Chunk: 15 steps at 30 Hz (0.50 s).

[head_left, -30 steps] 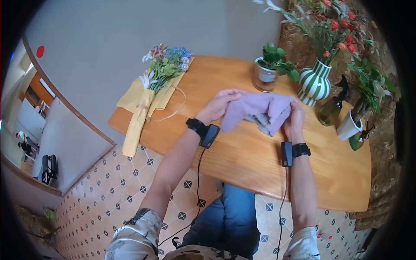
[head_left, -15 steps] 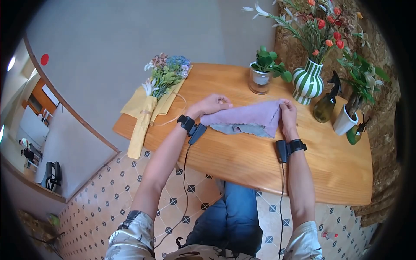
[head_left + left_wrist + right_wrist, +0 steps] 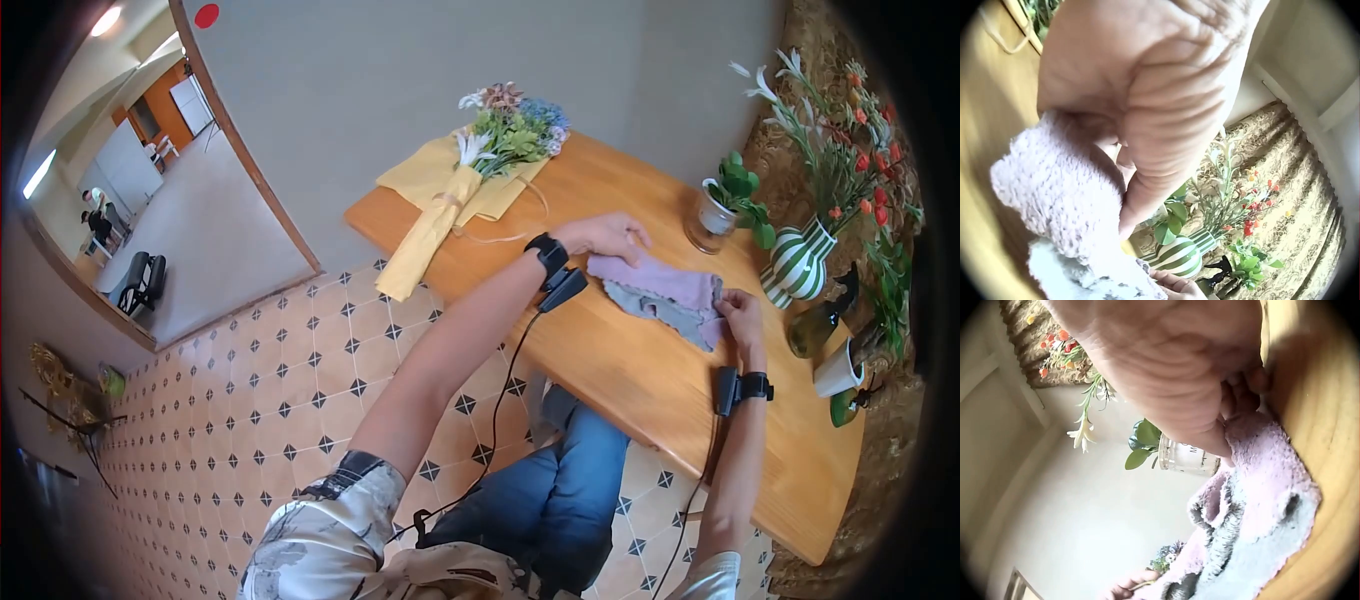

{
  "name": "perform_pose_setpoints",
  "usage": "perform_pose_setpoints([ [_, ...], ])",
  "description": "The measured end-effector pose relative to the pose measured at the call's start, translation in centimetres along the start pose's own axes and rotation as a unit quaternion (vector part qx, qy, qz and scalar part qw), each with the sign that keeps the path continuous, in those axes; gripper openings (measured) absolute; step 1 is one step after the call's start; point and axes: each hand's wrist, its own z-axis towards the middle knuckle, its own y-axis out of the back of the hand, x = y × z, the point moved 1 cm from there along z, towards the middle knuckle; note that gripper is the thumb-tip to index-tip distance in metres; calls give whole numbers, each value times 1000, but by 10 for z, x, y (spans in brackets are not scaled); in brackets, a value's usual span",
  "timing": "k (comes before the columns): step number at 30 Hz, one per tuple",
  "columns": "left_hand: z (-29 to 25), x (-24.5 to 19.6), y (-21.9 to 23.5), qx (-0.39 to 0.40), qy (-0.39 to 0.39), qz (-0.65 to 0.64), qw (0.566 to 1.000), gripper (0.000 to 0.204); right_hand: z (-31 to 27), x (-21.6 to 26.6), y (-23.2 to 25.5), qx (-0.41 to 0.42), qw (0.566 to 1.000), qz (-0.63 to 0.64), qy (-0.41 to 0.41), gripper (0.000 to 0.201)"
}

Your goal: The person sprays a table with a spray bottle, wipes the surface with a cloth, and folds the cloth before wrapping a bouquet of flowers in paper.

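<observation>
Lilac cloth (image 3: 660, 283) between both hands (image 3: 603, 236) (image 3: 743, 318)

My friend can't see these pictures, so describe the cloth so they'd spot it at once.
Start with the wooden table. Over it, find the person's left hand and right hand, with the cloth between them. Unlike the green-and-white striped vase nearby, it's limp, fuzzy fabric showing both lilac and grey.

A homelike room, by its tiled floor (image 3: 285, 390), patterned curtain (image 3: 1297, 181), wooden table (image 3: 660, 395), striped vase (image 3: 802, 262).
</observation>
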Motion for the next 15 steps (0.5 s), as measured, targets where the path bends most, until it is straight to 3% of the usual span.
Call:
perform_pose_setpoints([
  [1,1,-6,1,-1,-9,-14,1000,48,-7,8,4,-13,999,-47,-14,10],
  [5,-10,-42,9,19,-46,-51,997,46,-33,25,33,-62,997,-35,5,9],
  [13,-70,-110,31,54,-157,-95,982,46,-123,111,120,-110,962,226,110,13],
  [15,-83,-123,35,57,-182,-91,977,47,-137,133,122,-122,963,219,103,13],
])
